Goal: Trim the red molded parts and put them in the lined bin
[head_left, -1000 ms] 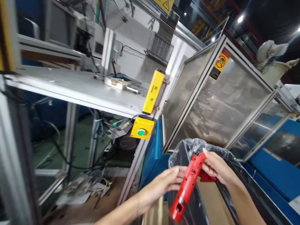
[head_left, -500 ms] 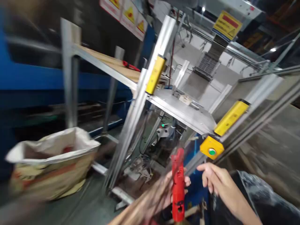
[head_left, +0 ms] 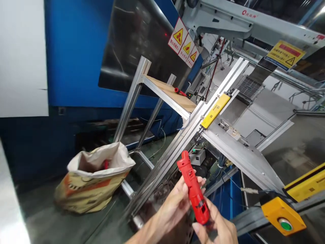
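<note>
A long red plastic housing (head_left: pixel 193 189), with cut-outs along its length, is held tilted in front of me. My left hand (head_left: pixel 179 195) is closed around its middle, fingertips showing on the far side. My right hand (head_left: pixel 218 222) grips its lower end, thumb on the near side and fingers partly hidden behind it. Its upper end points away toward the metal frame. Another red piece (head_left: pixel 179 91) lies on the wooden shelf (head_left: pixel 170 93) beyond.
An open woven sack (head_left: pixel 95 189) with something red inside stands on the floor at left. Aluminium posts (head_left: pixel 175 152) carry a metal platform (head_left: pixel 236 152) and a yellow sensor bar (head_left: pixel 215 111). A yellow box with a green button (head_left: pixel 284 224) sits at lower right.
My right hand has moved from beside the green-button box onto the lower end of the red housing. The housing has tilted. The view has swung left, showing more of the blue machine.
</note>
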Action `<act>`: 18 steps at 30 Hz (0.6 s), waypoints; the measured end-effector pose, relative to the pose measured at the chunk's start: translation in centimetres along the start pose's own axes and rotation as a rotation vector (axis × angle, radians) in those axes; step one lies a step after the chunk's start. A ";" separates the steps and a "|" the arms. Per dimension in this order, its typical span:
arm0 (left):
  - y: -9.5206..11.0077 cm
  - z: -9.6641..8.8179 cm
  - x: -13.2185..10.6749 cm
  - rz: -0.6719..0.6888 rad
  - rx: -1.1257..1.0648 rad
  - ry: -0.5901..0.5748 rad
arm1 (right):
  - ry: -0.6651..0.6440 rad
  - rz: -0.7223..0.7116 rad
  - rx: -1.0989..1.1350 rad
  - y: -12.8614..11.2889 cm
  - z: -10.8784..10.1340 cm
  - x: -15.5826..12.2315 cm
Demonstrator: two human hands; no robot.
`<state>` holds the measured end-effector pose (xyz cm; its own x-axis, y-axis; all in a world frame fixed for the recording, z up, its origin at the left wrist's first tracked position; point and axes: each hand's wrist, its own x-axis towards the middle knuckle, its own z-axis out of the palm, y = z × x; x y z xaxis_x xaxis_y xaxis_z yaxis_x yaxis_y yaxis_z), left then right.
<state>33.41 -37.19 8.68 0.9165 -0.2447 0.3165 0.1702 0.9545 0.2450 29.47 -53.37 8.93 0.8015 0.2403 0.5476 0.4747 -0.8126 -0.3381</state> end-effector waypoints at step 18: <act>6.4 -8.1 4.8 -0.380 0.514 -0.046 | 0.144 0.520 -0.882 3.1 -11.5 25.9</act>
<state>41.85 -30.91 4.39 0.8082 -0.5675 0.1574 0.2739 0.5988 0.7527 47.53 -55.74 30.86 0.7525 -0.2707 0.6004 -0.3998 -0.9122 0.0897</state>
